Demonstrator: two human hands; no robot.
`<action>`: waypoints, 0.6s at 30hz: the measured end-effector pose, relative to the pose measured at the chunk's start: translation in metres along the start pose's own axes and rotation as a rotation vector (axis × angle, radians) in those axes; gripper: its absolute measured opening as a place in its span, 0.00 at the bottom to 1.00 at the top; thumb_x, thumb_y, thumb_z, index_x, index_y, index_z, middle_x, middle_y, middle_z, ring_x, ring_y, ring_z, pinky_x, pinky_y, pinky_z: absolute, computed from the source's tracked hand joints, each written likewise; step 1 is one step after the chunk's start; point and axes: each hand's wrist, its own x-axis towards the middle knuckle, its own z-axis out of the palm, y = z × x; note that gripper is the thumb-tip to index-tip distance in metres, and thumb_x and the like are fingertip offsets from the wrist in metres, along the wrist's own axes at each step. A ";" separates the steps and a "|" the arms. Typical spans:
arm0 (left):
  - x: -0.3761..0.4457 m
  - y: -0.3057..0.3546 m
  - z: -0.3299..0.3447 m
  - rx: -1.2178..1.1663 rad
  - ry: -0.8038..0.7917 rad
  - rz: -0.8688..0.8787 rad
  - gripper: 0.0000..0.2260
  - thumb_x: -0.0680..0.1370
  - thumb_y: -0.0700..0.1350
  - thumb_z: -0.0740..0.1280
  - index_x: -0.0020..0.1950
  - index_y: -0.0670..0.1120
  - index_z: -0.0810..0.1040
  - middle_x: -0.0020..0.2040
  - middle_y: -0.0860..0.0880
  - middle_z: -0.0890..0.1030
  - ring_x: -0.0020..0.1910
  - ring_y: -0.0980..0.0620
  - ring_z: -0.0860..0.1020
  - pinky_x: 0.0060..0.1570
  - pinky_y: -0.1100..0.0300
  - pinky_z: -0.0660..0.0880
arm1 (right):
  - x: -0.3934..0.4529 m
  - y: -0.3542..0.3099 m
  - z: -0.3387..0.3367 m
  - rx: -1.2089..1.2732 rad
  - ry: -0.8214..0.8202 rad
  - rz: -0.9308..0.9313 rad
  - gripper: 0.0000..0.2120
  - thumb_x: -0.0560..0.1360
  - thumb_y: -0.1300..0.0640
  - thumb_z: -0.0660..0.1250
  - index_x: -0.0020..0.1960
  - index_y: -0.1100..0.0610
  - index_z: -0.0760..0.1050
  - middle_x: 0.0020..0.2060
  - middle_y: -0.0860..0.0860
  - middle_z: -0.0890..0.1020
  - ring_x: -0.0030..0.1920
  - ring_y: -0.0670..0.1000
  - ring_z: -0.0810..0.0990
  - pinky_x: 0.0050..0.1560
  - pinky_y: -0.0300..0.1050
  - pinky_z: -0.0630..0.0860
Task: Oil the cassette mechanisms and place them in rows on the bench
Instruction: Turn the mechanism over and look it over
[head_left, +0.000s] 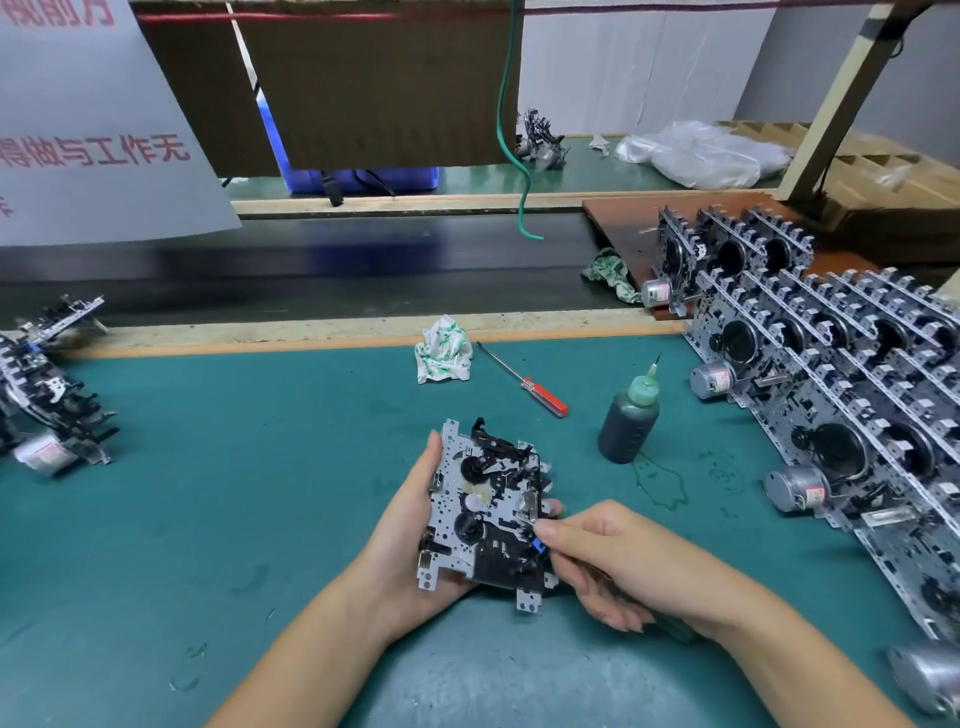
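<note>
Head view: a person's left hand (410, 525) cradles a cassette mechanism (485, 512), a perforated grey metal plate with black spindles and levers, above the counter (234, 493). The right hand (613, 558), fingers curled, pinches at the mechanism's right edge. An oil bottle (627, 422) stands just beyond, rows of mechanisms (852, 395) lean at right, and a conveyor belt (322, 270) runs behind the teal-matted surface.

The rows of mechanisms (841, 374) run off the right edge. A motor (930, 675) at the lower right is blurred and cropped. The left pile (47, 384) is smeared and cut off. The right hand (618, 561) hides whatever it holds.
</note>
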 end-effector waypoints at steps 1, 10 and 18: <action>0.000 0.000 0.000 0.007 0.007 0.002 0.33 0.76 0.66 0.54 0.54 0.40 0.83 0.58 0.36 0.80 0.54 0.41 0.81 0.49 0.51 0.80 | 0.000 0.000 0.000 -0.003 -0.008 0.005 0.25 0.80 0.46 0.55 0.27 0.52 0.68 0.17 0.49 0.72 0.15 0.44 0.64 0.18 0.33 0.61; -0.001 0.002 0.004 0.029 0.049 -0.006 0.32 0.76 0.66 0.55 0.53 0.41 0.84 0.56 0.38 0.81 0.53 0.42 0.82 0.46 0.52 0.81 | 0.001 -0.002 -0.005 -0.078 -0.072 -0.016 0.28 0.81 0.46 0.52 0.26 0.56 0.69 0.16 0.49 0.71 0.14 0.44 0.62 0.18 0.34 0.60; -0.003 0.004 0.007 0.018 0.096 -0.002 0.30 0.76 0.66 0.56 0.54 0.41 0.83 0.57 0.38 0.81 0.53 0.41 0.82 0.49 0.51 0.80 | -0.001 -0.001 -0.004 -0.131 -0.033 -0.026 0.28 0.81 0.47 0.52 0.25 0.55 0.69 0.14 0.48 0.68 0.15 0.45 0.60 0.20 0.34 0.59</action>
